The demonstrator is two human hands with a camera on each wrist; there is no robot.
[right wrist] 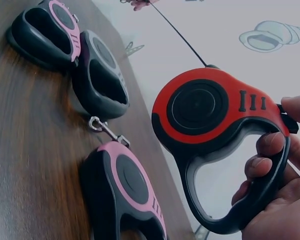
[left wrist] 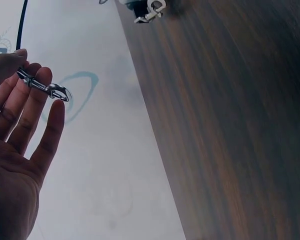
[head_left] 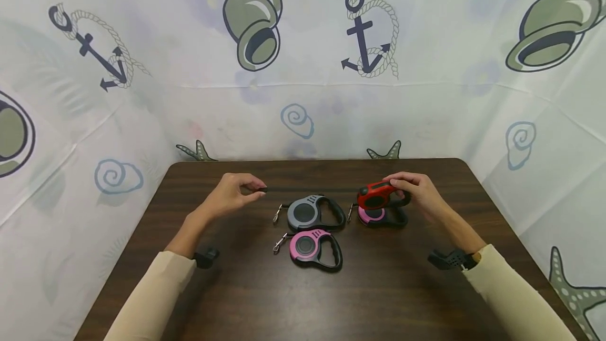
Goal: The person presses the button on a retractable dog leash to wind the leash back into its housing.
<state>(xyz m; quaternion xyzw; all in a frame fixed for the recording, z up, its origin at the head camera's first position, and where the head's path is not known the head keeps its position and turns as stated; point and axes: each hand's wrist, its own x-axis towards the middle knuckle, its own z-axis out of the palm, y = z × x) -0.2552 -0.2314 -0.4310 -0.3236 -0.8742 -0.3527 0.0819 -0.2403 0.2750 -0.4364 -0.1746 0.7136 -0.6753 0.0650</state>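
My right hand point(head_left: 417, 192) grips the black handle of a red retractable dog leash point(right wrist: 197, 107), thumb at the button. Its black cord point(right wrist: 177, 34) is stretched out to the left above the table. Between thumb and fingers, my left hand point(head_left: 235, 192) pinches the cord's end by the metal snap hook point(left wrist: 44, 88). Beneath the red leash lies a pink leash point(right wrist: 132, 180), partly covered in the head view. A grey leash point(head_left: 304, 213) and another pink leash point(head_left: 305, 247) lie between the hands, their snap hooks pointing left.
The dark wooden table point(head_left: 303, 304) has rounded back corners. A white cloth backdrop point(head_left: 312, 30) printed with shells and anchors stands behind it and along both sides. Black bands point(head_left: 452, 260) with cameras sit on both wrists.
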